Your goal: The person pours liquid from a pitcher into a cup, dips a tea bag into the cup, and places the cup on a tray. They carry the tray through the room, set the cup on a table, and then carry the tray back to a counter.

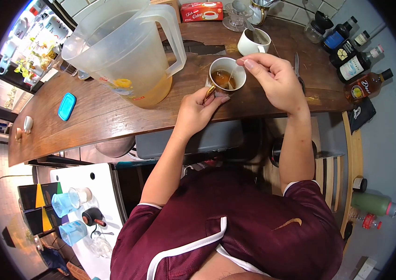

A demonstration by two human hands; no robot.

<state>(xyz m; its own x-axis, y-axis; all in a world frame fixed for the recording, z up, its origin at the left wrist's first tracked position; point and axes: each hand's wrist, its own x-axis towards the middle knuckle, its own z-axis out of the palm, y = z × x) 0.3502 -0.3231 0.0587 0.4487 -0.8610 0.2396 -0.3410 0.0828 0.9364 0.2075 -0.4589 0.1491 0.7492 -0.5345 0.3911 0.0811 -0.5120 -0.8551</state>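
White-lined mug (226,64) sits in the left hand (197,111): fingers wrapped round its lower side, gold handle (210,93) on that hand's side. Grip is closed on the mug. Mug is near the table's front edge, about mid-length; can't tell if its base touches the wood.

Right hand (278,80) is just over the rim, thumb and index tips together, pinching the string (233,73). String drops into the mug to a tea bag (230,85) in brown tea (221,77). Fill is partial, inner wall shows above it.

Going out from there: white cup (251,47) just behind the mug, toward the back edge. Big translucent plastic pitcher (114,60) left of the mug, also near the front edge, handle turned toward the mug, amber liquid (157,94) in the bottom. Red box (201,11) at the back edge, with clear glassware (236,22) beside it.

Right of the right hand, something with a metal blade (297,63); partly hidden, knife or scissors, can't say. Four bottles (359,65) line the table's right end, the amber one nearest the front corner. Dark-topped jar (317,29) near the back right corner.

Left half: blue lid (67,106) lying flat, well apart from the pitcher. Small white cup (28,124) out by the left end.
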